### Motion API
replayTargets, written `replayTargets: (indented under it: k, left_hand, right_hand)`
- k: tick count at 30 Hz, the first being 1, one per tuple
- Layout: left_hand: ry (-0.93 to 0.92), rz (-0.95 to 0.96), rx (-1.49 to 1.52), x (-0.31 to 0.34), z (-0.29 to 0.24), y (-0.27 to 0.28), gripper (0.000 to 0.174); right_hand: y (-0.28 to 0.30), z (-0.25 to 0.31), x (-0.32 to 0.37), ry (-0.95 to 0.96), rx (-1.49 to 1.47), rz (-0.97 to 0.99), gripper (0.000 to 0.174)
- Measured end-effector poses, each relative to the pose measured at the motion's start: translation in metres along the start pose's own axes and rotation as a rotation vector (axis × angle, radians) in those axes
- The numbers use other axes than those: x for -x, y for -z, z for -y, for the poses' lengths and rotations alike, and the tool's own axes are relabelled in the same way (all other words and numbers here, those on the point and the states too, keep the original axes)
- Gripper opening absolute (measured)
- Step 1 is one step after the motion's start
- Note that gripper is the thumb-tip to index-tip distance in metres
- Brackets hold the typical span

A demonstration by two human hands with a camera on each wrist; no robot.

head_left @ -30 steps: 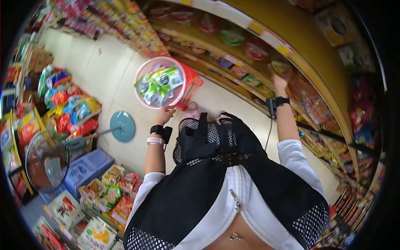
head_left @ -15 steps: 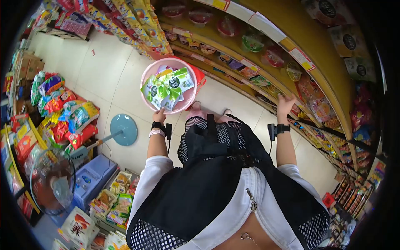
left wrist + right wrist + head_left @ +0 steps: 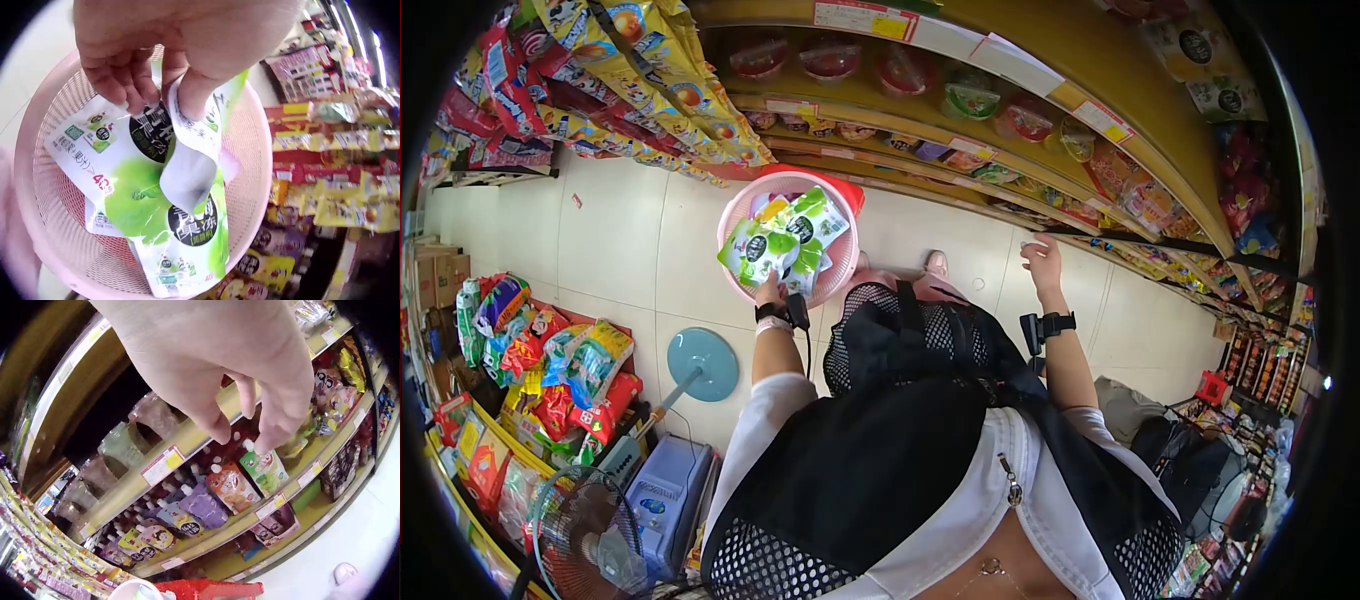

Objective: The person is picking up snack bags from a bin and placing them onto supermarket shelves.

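Observation:
A pink plastic basket point(image 3: 847, 262) holds several green-and-white pouches point(image 3: 811, 226). In the left wrist view, my left hand point(image 3: 181, 37) pinches the edge of one pouch point(image 3: 190, 169) between thumb and fingers, over the basket point(image 3: 31, 181); other pouches point(image 3: 134, 200) lie beneath it. My right hand point(image 3: 1043, 266) hangs in front of the shelves with its fingers loosely bent. The right wrist view shows that hand point(image 3: 219, 356) holding nothing, in front of spouted pouches point(image 3: 232, 486) on a shelf; one green-capped pouch point(image 3: 264, 472) appears just beyond its fingertips.
Curved shelves point(image 3: 960, 130) of cups and pouches run along the right. Yellow snack packs point(image 3: 685, 80) hang at upper left. A red stool point(image 3: 852, 190) stands beneath the basket. On the left are bagged snacks point(image 3: 550, 350), a fan point(image 3: 585, 530) and its round blue base point(image 3: 703, 365).
My right hand has come away from the shelf and moved back toward my body. My left hand has gone from the basket's rim to a pouch inside it. The view has shifted.

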State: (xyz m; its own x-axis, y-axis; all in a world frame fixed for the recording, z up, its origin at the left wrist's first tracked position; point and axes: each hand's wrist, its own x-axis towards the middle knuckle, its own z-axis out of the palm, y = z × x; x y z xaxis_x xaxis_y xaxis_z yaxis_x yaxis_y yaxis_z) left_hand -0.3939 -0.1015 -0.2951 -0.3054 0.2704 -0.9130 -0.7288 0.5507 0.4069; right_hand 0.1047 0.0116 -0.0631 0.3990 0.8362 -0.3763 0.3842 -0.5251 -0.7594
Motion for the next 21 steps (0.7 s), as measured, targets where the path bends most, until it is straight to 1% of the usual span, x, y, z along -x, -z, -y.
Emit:
replayTargets:
  k: [1, 2, 3, 4, 6, 7, 10, 11, 12, 13, 14, 15, 16, 17, 18, 19, 20, 21]
  left_hand:
    - [-0.071, 0.070, 0.043, 0.021, -0.008, -0.003, 0.031]
    - [-0.109, 0.119, 0.108, 0.052, -0.020, -0.010, 0.029]
    - [-0.147, 0.168, 0.173, 0.084, -0.033, -0.019, 0.027]
    - [-0.153, 0.163, 0.174, 0.107, -0.044, -0.024, 0.027]
    - [-0.278, 0.572, 0.130, 0.145, -0.062, -0.032, 0.034]
    - [-0.288, 0.561, 0.131, 0.166, -0.067, -0.039, 0.034]
    - [-0.187, 0.855, 0.039, 0.230, -0.080, -0.070, 0.032]
    - [-0.161, 0.938, -0.005, 0.245, -0.082, -0.082, 0.033]
    - [-0.241, 0.992, -0.118, 0.241, -0.075, -0.088, 0.029]
    - [-0.216, 1.087, -0.197, 0.253, -0.076, -0.100, 0.029]
    - [-0.270, 1.108, -0.302, 0.252, -0.070, -0.108, 0.029]
    - [-0.325, 1.126, -0.408, 0.246, -0.063, -0.112, 0.029]
    - [-0.329, 1.122, -0.411, 0.231, -0.059, -0.106, 0.029]
    - [-0.299, 1.029, -0.405, 0.211, -0.056, -0.098, 0.025]
    - [-0.258, 0.949, -0.403, 0.194, -0.052, -0.093, 0.022]
    - [-0.184, 0.775, -0.186, 0.187, -0.049, -0.092, 0.021]
    - [-0.257, 0.599, -0.172, 0.165, -0.038, -0.080, 0.023]
    - [-0.329, 0.423, -0.158, 0.127, -0.021, -0.061, 0.025]
  right_hand:
    - [-0.006, 0.004, 0.002, -0.022, 0.014, 0.074, 0.042]
    - [-0.014, 0.008, 0.005, 0.003, 0.016, 0.124, 0.036]
    - [-0.022, 0.016, 0.008, 0.005, 0.012, 0.130, 0.036]
    - [-0.029, 0.028, 0.008, 0.026, 0.037, 0.233, 0.037]
    - [-0.049, 0.053, 0.013, 0.089, 0.085, 0.425, 0.039]
    - [-0.061, 0.067, 0.017, 0.103, 0.074, 0.543, 0.041]
    - [-0.097, 0.110, 0.042, 0.107, 0.024, 0.880, 0.041]
    - [-0.109, 0.114, 0.045, 0.114, 0.023, 0.895, 0.041]
    - [-0.120, 0.119, 0.046, 0.076, -0.037, 1.020, 0.040]
    - [-0.127, 0.122, 0.050, 0.033, -0.100, 1.132, 0.038]
    - [-0.132, 0.125, 0.054, -0.025, -0.179, 1.120, 0.030]
    - [-0.132, 0.124, 0.052, -0.021, -0.182, 1.124, 0.030]
    - [-0.132, 0.121, 0.048, 0.031, -0.161, 1.067, 0.027]
    - [-0.130, 0.119, 0.042, 0.083, -0.141, 1.010, 0.024]
    - [-0.122, 0.117, 0.037, 0.085, -0.056, 0.961, 0.021]
    - [-0.114, 0.114, 0.036, 0.080, -0.060, 0.949, 0.021]
    - [-0.106, 0.112, 0.039, 0.105, -0.085, 0.858, 0.020]
    - [-0.097, 0.111, 0.041, 0.130, -0.108, 0.767, 0.019]
